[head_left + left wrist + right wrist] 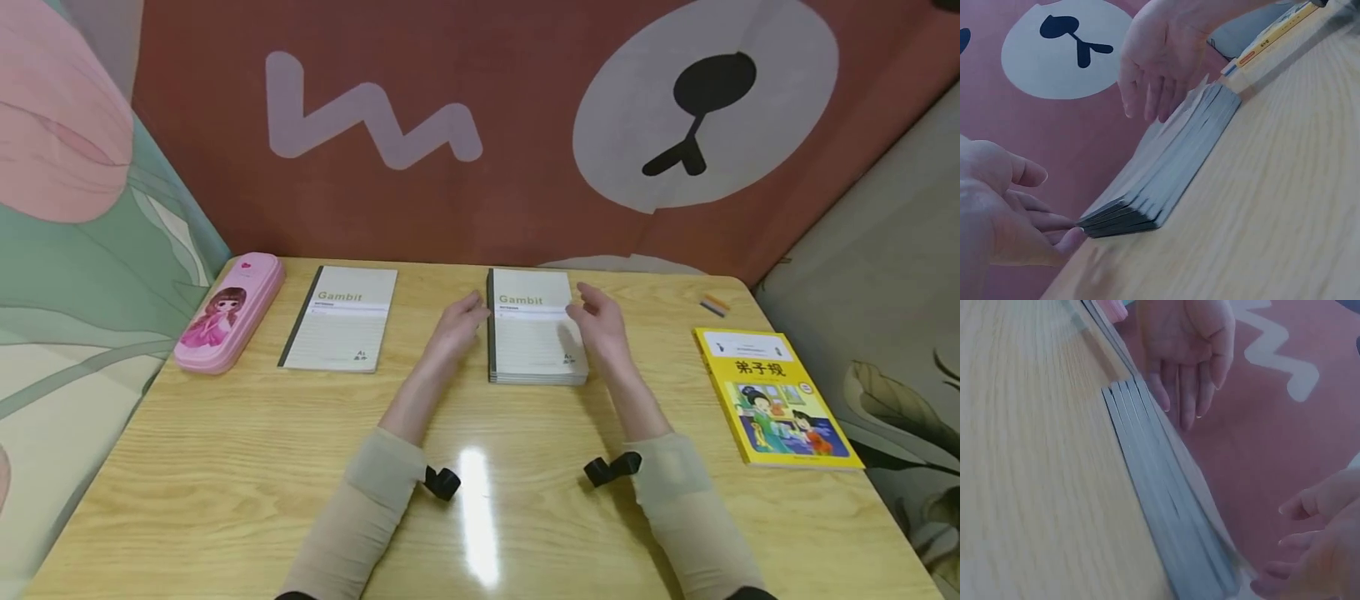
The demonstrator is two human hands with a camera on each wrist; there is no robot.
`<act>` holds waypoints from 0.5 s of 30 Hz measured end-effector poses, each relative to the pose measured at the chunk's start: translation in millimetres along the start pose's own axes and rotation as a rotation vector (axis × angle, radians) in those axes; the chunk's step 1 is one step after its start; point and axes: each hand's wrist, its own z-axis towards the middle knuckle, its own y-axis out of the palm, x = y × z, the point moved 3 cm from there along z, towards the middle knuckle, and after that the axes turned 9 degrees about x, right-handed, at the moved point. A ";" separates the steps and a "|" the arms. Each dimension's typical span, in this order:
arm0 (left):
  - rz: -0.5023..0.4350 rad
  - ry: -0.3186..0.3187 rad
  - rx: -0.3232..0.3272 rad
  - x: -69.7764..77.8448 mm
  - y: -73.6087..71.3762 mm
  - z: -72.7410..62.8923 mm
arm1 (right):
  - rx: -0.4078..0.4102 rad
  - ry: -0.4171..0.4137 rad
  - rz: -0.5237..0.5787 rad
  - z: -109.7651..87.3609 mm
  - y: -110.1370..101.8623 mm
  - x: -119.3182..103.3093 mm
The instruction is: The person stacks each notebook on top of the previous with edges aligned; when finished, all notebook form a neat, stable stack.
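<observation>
A stack of several "Gambit" notebooks with black spines lies at the table's far middle. My left hand is beside the spine side, fingers loosely extended; in the left wrist view its fingertips come right up to a corner of the stack, and I cannot tell whether they touch. On the opposite side my right hand has its palm turned toward the stack, thumb over the top cover's edge. Neither hand holds anything. In the right wrist view the notebooks' edges are stacked nearly flush.
A single matching notebook lies left of the stack, with a pink pencil case further left. To the right are a yellow book and small coloured sticks. A wall with printed cartoon shapes borders the table's far edge.
</observation>
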 end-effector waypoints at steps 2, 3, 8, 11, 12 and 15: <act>-0.005 -0.001 0.009 3.3 -6.5 0.5 | 0.036 -0.041 0.016 -0.7 4.2 -6.9; -0.002 -0.001 0.013 4.6 -10.8 0.6 | 0.044 -0.059 0.023 -1.1 7.6 -10.9; 0.083 0.029 0.035 11.5 -44.0 2.0 | 0.015 -0.099 0.087 -8.0 36.0 -35.9; 0.155 0.062 0.070 17.5 -72.9 4.3 | -0.017 -0.101 0.149 -12.7 60.3 -51.4; 0.177 0.072 0.083 19.5 -83.0 4.8 | -0.031 -0.097 0.178 -14.0 69.1 -55.9; 0.254 0.091 0.120 24.0 -113.2 4.9 | -0.079 -0.077 0.281 -18.4 96.2 -66.7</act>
